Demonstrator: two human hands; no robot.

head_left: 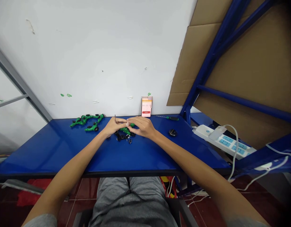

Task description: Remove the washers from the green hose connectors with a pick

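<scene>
My left hand and my right hand meet fingertip to fingertip over the middle of the table. Between the tips is a small whitish piece, too small to name, and both hands are closed around it in a pinch. A thin dark rod sticks up by my left hand; whether it is held I cannot tell. Partly covered below the hands lies a green plastic fitting. Several small black parts are scattered in front of it, with a black-and-white round piece nearest me.
Several green hose connectors with black parts lie at the back left. A phone leans against the wall. Right of my hands are a screwdriver and a round black object. A white power strip with cables lies beyond the table's right edge.
</scene>
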